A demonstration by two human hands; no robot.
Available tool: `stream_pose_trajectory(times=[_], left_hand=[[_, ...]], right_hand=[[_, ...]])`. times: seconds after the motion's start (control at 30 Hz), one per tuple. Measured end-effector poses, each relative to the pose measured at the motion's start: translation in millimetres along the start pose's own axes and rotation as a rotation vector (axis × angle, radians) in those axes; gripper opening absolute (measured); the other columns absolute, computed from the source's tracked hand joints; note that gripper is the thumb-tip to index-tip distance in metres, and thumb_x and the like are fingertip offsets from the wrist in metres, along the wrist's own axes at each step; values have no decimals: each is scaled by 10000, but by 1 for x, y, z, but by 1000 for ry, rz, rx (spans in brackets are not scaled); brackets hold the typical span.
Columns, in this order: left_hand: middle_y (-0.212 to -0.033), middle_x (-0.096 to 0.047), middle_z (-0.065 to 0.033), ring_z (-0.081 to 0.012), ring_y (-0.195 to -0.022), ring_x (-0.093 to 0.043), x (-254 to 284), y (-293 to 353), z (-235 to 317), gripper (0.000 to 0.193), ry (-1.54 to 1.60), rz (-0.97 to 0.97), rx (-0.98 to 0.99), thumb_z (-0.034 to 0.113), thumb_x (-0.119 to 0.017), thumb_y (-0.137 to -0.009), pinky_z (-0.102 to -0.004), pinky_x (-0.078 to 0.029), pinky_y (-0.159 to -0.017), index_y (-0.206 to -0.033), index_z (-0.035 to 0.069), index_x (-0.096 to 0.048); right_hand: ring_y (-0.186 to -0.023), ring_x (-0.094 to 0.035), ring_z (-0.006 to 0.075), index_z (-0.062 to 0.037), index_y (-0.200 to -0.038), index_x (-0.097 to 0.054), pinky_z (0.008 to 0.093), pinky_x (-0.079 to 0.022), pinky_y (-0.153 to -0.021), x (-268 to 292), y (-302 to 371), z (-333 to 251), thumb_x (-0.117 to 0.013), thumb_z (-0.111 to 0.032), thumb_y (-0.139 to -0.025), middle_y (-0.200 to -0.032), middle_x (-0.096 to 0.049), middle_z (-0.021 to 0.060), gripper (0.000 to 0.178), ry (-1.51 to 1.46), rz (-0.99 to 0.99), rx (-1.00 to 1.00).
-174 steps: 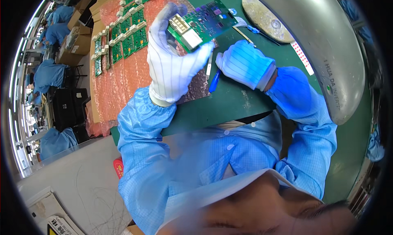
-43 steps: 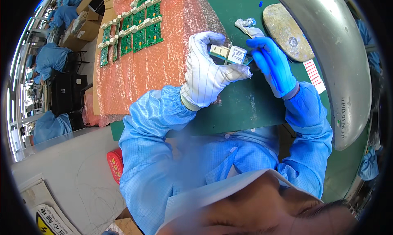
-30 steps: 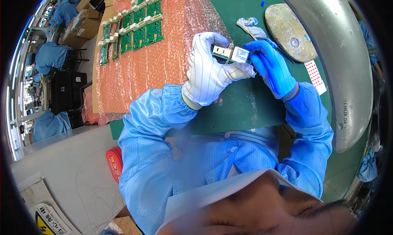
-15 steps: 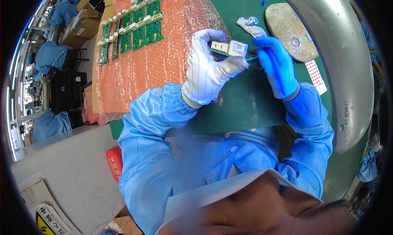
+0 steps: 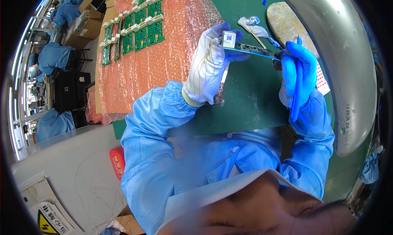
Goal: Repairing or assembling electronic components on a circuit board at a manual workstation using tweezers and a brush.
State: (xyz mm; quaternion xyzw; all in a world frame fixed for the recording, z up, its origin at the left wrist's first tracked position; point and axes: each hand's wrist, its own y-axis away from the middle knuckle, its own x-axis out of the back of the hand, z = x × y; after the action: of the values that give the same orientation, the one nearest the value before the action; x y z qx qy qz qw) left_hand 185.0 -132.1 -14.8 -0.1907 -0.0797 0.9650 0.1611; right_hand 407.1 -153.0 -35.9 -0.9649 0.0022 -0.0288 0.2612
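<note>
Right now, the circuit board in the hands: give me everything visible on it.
The circuit board is a thin green panel seen nearly edge-on, held level above the green mat. A small white square part sits on top at its left end. The left hand, in a white glove, pinches that end; the right hand, in a blue glove, meets the other end. Finer detail is unreadable.

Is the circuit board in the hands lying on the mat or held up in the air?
Held up. The circuit board shows edge-on above the green mat, left hand gripping one end, right hand at the other.
</note>
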Motion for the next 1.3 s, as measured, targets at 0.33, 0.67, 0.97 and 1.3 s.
stream_pose_trajectory(times=[0.33,0.67,0.97,1.3], left_hand=[[-1300,-504,-211,-325,-1117,-573,6,1,-4,685,93,-11,42,519,-442,-992,-517,-478,-960,-1425,2,-315],[-1237,-557,-195,-289,-1152,-564,-1,6,4,622,-116,-76,186,429,-527,-990,-434,-459,-995,-1368,-37,-365],[-1209,-580,-200,-296,-1056,-632,-19,42,34,563,-619,-379,169,367,-669,-879,-395,-511,-913,-1297,42,-481],[-1097,-651,-163,-340,-1018,-633,63,46,77,378,-1386,-405,-104,364,-591,-906,-419,-513,-890,-1148,74,-612]], right_hand=[[-695,-614,192,-51,-1220,-531,342,-509,-677,-3,-2,-10,-676,-82,-893,-908,-633,130,359,209,-98,284],[-627,-592,305,-39,-952,-645,388,-446,-563,7,-5,-42,-799,-76,-723,-726,-606,124,279,834,-265,543],[-734,-682,246,-82,-879,-745,385,-554,-655,183,56,-4,-598,-474,-852,-813,-700,97,420,1614,47,16],[-718,-664,299,-48,-964,-692,409,-543,-678,170,69,-71,-597,-323,-893,-811,-675,108,300,1531,89,-560]])
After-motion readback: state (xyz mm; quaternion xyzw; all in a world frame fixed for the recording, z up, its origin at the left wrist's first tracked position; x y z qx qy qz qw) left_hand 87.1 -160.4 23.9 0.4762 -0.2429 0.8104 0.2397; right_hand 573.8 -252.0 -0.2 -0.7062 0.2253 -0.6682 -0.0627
